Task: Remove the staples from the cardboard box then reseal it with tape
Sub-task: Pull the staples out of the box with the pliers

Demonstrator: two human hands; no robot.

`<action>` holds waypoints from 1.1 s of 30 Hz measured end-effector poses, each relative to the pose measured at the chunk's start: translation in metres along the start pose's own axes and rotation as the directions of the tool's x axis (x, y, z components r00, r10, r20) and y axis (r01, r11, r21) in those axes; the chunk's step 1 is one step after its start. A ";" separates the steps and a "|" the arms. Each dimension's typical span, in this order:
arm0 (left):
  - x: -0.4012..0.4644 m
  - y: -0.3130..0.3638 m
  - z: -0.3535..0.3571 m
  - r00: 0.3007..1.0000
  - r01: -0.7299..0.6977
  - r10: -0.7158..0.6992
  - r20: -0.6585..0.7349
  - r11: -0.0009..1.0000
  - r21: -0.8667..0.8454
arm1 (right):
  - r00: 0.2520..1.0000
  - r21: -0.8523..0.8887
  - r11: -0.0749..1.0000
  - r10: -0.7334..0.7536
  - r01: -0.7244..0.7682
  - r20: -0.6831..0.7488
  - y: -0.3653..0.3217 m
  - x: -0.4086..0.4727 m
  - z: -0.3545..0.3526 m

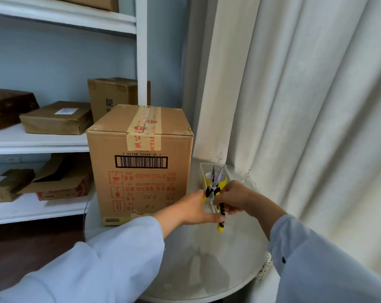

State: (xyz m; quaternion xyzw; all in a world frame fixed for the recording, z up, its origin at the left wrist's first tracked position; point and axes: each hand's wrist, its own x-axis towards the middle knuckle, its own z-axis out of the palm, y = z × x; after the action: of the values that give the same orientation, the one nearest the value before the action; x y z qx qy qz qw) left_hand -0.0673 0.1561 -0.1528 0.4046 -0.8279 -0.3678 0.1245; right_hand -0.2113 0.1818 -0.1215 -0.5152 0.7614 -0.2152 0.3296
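Both hands meet on the yellow-and-black pliers (215, 194) over the near right part of the round table (185, 259). The right hand (233, 199) is clenched around one handle, the one that runs down toward the near edge. The left hand (196, 206) lies against the other handle from the left with its fingers mostly straight; whether it truly clasps the handle I cannot tell. The tool's long axis runs near to far, and its jaws stand parted, pointing up and away.

Just beyond the jaws, a clear tray (203, 171) holds a yellow roll of tape (223, 178). The cardboard box (139, 162) stands upright to the left of the tool and a little farther off, close by the left hand, with its printing upside down. Small metal fasteners, probably the staples, show at its top corners, the nearest one at the right front corner (186, 133), up and to the left of the jaws. So the pliers would have to rise and swing left, and the left hand is better placed to steady the box.

A printed tape strip (144, 125) already crosses the top seam. The table is pale and glossy. Farther left, white shelves (32, 141) carry other parcels; a pale curtain (294, 95) hangs on the right.
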 end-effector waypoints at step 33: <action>-0.096 0.020 -0.189 0.888 0.167 0.122 -0.443 0.813 0.557 | 0.846 -0.011 0.906 -0.399 0.423 -0.354 -0.101 -0.026 -0.007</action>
State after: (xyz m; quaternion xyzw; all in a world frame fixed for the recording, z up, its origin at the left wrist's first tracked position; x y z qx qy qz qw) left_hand 0.0776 0.1413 0.0019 0.5082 -0.8417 0.0075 0.1825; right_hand -0.1446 0.1675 -0.0418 -0.6085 0.6717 -0.3938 0.1532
